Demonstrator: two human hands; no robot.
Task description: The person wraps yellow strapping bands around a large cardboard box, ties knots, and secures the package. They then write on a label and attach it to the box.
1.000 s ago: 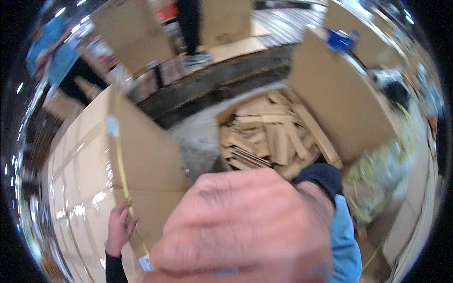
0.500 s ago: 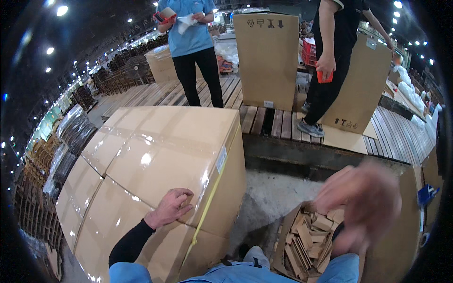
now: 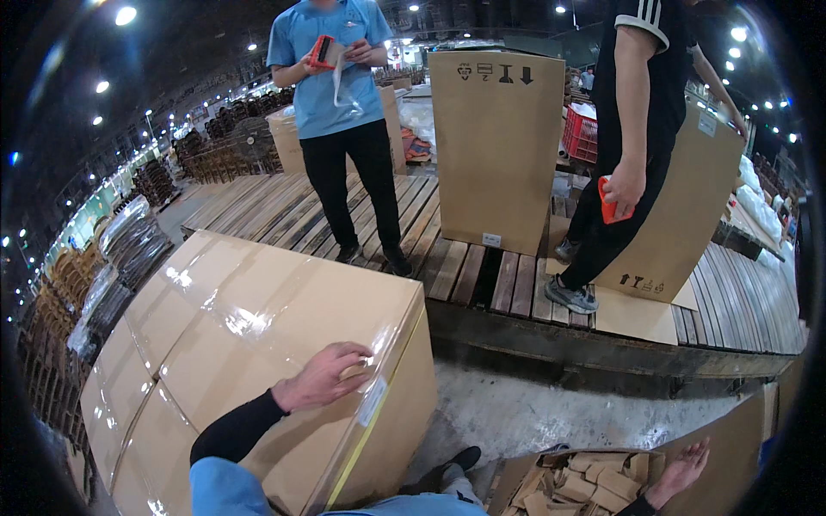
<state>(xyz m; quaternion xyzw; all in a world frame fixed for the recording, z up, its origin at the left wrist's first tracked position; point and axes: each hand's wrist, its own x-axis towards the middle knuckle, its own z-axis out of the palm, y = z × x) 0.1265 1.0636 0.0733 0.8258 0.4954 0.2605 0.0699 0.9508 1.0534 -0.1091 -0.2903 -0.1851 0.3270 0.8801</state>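
Left hand [image 3: 323, 377] lay flat, fingers loosely spread, on the taped carton [image 3: 258, 344] (white label [image 3: 372, 401] at its edge); right hand [image 3: 681, 470] open above the scrap box [image 3: 585, 482]

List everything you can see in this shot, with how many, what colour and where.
Taped carton: one, tan, shiny tape, lower left.
Yellow strap: one, down the carton's right edge.
Open box of cardboard pieces: one, brown, bottom right.
Upright cartons: two, tan, on the platform; second at right.
Wooden slat platform: one, brown, centre.
Red crate: one, behind the cartons.
Person in blue shirt: one, top centre, holds a red object.
Person in black: one, top right, holds an orange object.
Left hand: on the taped carton's top.
Right hand: open, at the open box's edge.
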